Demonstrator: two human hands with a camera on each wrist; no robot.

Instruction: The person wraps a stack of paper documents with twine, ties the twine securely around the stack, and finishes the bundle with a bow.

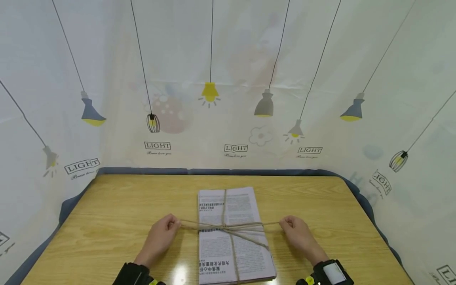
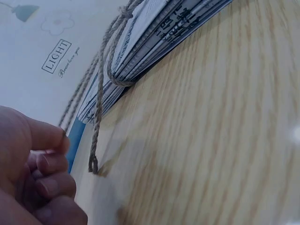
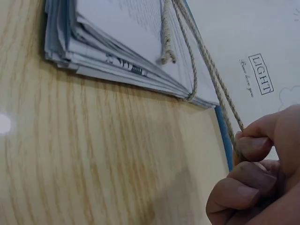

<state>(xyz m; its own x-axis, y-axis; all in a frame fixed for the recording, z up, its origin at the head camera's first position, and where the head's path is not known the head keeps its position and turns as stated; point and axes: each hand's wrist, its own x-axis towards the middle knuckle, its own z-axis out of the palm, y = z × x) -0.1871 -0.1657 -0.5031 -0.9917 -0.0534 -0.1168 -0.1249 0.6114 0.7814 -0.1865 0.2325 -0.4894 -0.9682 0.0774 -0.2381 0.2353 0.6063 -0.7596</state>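
Note:
A stack of folded newspapers (image 1: 213,253) lies on the table with brown twine (image 1: 233,247) wrapped crosswise around it. The strands meet in a knot (image 1: 224,227) near the middle of the top sheet. Left of the stack, my left hand (image 1: 160,237) pinches twine between thumb and forefinger. On the opposite side, my right hand (image 1: 299,235) grips a doubled strand (image 3: 213,70), stretched straight from the knot. A loose twine end (image 2: 94,164) hangs past the stack's edge in the left wrist view. Another frayed end (image 3: 168,57) rests over the papers in the right wrist view.
The wooden table (image 1: 124,198) has a dark blue edge (image 1: 249,172) along its back. Behind and around it hangs a pale curtain (image 1: 213,47) printed with lamps and lettering. Black bands (image 1: 133,274) with cameras sit on both wrists.

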